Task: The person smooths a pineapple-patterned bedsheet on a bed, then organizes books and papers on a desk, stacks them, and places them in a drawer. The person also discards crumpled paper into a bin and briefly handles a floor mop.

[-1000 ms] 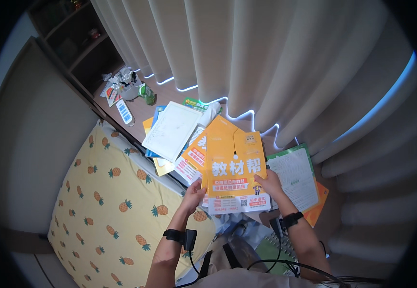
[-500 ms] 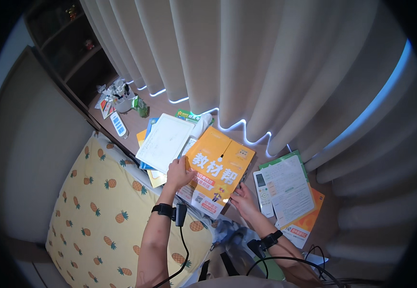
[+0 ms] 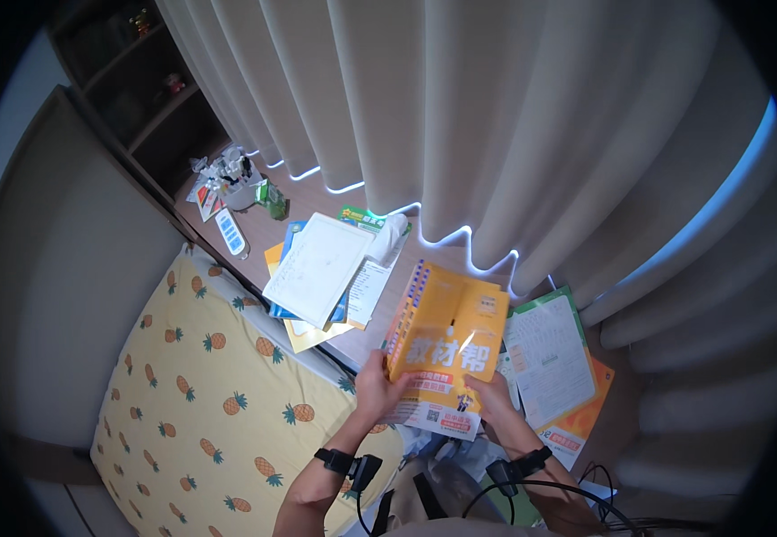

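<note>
Head view, orange books (image 3: 447,349), long axis pointing away

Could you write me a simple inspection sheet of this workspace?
Surface: wooden desk, partly covered.
Things in hand: several orange books, held together, front cover toward the camera.
Clutter: white sheet on a pile at left; papers at right; remote, green box and pen pot farther off.
Hands: left hand grips the books' left side; right hand their lower right.
Cables: black cables near both wristbands.
Surroundings: curtain behind; bed at left; dark shelf at upper left.
</note>
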`<action>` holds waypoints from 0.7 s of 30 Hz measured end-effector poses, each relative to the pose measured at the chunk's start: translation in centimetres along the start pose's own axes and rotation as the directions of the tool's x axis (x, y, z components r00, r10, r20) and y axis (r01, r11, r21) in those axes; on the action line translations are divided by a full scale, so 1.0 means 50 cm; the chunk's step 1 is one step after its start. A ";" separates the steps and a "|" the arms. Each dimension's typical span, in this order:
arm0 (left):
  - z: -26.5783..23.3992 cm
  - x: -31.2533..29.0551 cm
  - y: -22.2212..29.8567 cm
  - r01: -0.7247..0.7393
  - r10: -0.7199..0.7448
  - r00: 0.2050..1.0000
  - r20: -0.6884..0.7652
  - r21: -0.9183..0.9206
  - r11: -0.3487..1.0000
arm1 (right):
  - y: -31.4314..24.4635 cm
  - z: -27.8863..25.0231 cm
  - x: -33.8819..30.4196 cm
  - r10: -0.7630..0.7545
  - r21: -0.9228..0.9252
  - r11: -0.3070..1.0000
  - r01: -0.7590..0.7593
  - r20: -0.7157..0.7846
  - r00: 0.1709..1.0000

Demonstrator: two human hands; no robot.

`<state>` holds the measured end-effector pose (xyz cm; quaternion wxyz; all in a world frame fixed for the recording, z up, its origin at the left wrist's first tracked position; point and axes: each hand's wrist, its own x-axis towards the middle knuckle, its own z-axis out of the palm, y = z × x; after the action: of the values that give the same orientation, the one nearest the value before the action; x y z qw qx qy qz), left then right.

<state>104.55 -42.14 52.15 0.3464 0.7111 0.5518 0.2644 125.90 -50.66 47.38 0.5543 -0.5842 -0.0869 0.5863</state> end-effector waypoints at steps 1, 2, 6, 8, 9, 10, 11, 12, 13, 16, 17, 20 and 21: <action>-0.004 -0.008 0.003 -0.063 0.062 0.998 -0.013 -0.112 0.992 | -0.007 0.004 -0.008 -0.002 -0.003 1.000 0.002 0.001 1.000; -0.010 -0.009 -0.004 -0.057 0.056 0.998 -0.018 -0.111 0.992 | -0.019 0.020 -0.031 -0.106 0.039 0.994 0.107 -0.018 0.994; -0.058 0.029 0.039 -0.235 0.204 0.972 -0.119 -0.552 0.800 | -0.128 0.055 -0.098 -0.361 0.099 0.931 0.352 0.110 0.926; -0.074 0.063 0.072 -0.124 0.125 0.991 -0.057 -0.762 0.636 | -0.151 0.043 -0.089 -0.381 0.009 0.924 0.383 0.134 0.915; -0.075 0.070 0.060 -0.125 0.134 0.990 -0.051 -0.762 0.635 | -0.154 0.039 -0.073 -0.371 -0.088 0.915 0.394 0.201 0.907; -0.076 0.081 0.031 -0.038 0.092 0.995 0.044 -0.680 0.732 | -0.153 0.039 -0.061 -0.349 -0.181 0.897 0.404 0.272 0.897; -0.073 0.086 0.005 0.045 0.039 0.991 0.132 -0.580 0.814 | -0.149 0.046 -0.057 -0.247 -0.267 0.909 0.321 0.276 0.929; -0.061 0.087 -0.004 0.043 0.049 0.989 0.140 -0.582 0.812 | -0.137 0.047 -0.046 -0.254 -0.266 0.908 0.324 0.265 0.930; -0.043 0.081 -0.010 0.014 0.069 0.990 0.119 -0.586 0.811 | -0.118 0.042 -0.038 -0.330 -0.278 0.864 0.421 0.318 0.889; -0.014 0.076 -0.059 0.039 0.075 0.983 0.166 -0.594 0.804 | -0.071 0.027 -0.019 -0.431 -0.318 0.771 0.551 0.378 0.820; -0.009 0.073 -0.086 0.056 0.050 0.982 0.180 -0.539 0.840 | -0.070 0.030 -0.018 -0.449 -0.423 0.673 0.607 0.419 0.790; -0.012 0.080 -0.055 0.101 0.035 0.968 0.250 -0.509 0.855 | -0.099 0.030 -0.027 -0.515 -0.528 0.527 0.666 0.425 0.745; -0.014 0.088 -0.030 0.130 0.035 0.957 0.289 -0.529 0.839 | -0.121 0.030 -0.037 -0.560 -0.533 0.498 0.684 0.404 0.723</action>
<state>104.21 -37.50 51.36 0.6161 0.6007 0.4158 0.2946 127.48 -48.99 53.46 0.4786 -0.6117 -0.5388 0.3263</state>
